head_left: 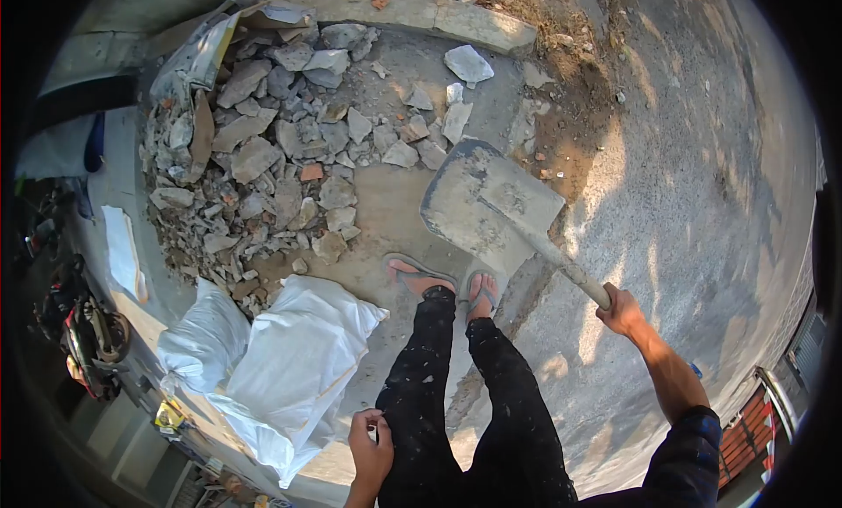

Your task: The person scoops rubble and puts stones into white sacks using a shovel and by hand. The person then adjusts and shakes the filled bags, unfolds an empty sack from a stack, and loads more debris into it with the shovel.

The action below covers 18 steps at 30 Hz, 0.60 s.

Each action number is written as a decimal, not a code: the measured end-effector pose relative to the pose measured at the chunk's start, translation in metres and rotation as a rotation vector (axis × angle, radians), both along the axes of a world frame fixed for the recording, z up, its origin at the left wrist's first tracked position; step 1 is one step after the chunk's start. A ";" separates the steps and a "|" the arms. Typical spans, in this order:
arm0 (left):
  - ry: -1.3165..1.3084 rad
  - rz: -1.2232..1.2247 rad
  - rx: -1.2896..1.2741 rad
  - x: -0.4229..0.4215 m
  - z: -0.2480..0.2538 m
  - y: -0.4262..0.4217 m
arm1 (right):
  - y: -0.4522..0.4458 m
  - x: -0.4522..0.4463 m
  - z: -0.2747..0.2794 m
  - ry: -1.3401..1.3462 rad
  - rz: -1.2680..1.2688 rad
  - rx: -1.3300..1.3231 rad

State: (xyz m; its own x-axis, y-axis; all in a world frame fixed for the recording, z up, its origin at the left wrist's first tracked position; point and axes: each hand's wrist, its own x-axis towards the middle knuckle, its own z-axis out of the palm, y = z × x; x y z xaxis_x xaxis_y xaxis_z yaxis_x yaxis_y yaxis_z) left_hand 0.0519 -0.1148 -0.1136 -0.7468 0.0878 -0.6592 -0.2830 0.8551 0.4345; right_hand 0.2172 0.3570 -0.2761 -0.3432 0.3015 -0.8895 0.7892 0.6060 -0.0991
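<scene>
The right hand (pixel 623 312) is clenched around the handle of a broad-bladed grey shovel (pixel 491 201), its blade ahead of 2 sandalled feet (pixel 481 291), right of the broken grey concrete rubble (pixel 254 157). The left hand (pixel 372 442), fingers curled, is at the black-trousered left thigh (pixel 408 429); whether it grips anything, I cannot tell. Nearby lie 2 white woven sacks (pixel 298 359).

The grey concrete ground (pixel 386 197) carries a heap of broken rubble (pixel 254 157) with a reddish brick piece (pixel 311 171) among the chunks, two white sacks (pixel 294 350) just beside the heap, and a pale stone slab (pixel 468 64) lying apart from it.
</scene>
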 end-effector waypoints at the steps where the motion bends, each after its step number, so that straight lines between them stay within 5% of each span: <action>1: -0.045 0.001 0.035 -0.011 -0.019 0.017 | 0.019 0.007 0.005 -0.040 0.022 0.038; 6: -0.314 0.214 0.484 -0.023 -0.172 0.182 | 0.102 0.026 -0.025 -0.054 0.156 0.124; 10: -1.270 0.586 0.526 0.020 -0.316 0.341 | 0.149 -0.002 -0.087 -0.038 0.214 0.083; 12: -1.240 0.566 0.463 0.024 -0.361 0.417 | 0.157 -0.033 -0.108 -0.041 0.232 0.101; 13: -1.250 0.714 0.570 0.035 -0.391 0.443 | 0.158 -0.053 -0.112 -0.028 0.259 0.080; 15: -0.826 1.199 0.852 0.033 -0.411 0.489 | 0.155 -0.090 -0.124 -0.037 0.293 0.049; 17: -0.896 1.529 1.227 -0.010 -0.409 0.503 | 0.136 -0.125 -0.128 -0.050 0.337 0.014; 18: -0.889 1.553 1.222 -0.028 -0.407 0.493 | 0.123 -0.144 -0.126 0.011 0.348 0.019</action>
State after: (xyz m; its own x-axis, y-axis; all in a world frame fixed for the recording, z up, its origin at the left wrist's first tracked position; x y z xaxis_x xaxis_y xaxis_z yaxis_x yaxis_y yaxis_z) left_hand 0.0243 0.3784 -0.5204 -0.2276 0.4105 -0.8830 -0.6712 -0.7231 -0.1631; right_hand 0.0728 0.4805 -0.4025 -0.4381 0.1815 -0.8804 0.5339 0.8405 -0.0924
